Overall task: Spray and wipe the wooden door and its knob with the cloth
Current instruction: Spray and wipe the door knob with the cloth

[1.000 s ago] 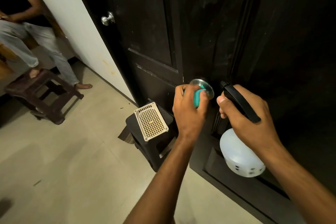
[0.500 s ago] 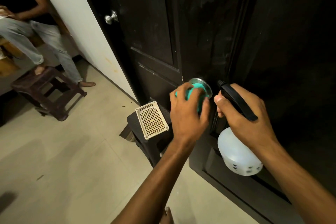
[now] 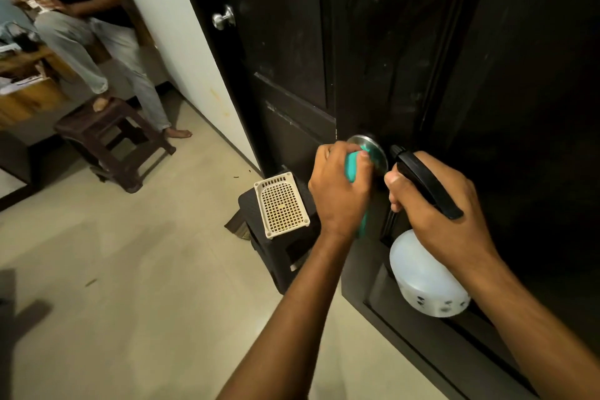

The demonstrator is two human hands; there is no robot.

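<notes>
Step in hand, by the look of it: knob wipe. The teal cloth [image 3: 352,169] is gripped in the left hand [image 3: 339,191], fingers curled round it, and is pressed against the silver knob plate [image 3: 370,148] just ahead of the knuckles; the knob itself is mostly hidden under hand & cloth, so how much of it is covered can't be told. The spray bottle [image 3: 425,279] is held by the right hand [image 3: 444,214], fingers wrapped round the black trigger head, its white body hung below the wrist, nozzle aimed toward the knob, just right of the left hand. The wooden door [image 3: 389,42] is faced by both hands, w/ dull smears seen on the panels well above them. A cream perforated tray [image 3: 281,204] on a dark stool [image 3: 279,253] sits just left of & below the left hand. Next move, as judged: cloth to be worked round the knob & plate w/ firm pressure, then carried up to the smeared panels; a fresh spray is prob. needed there first, nozzle to be re-aimed away from the cloth hand.
</notes>
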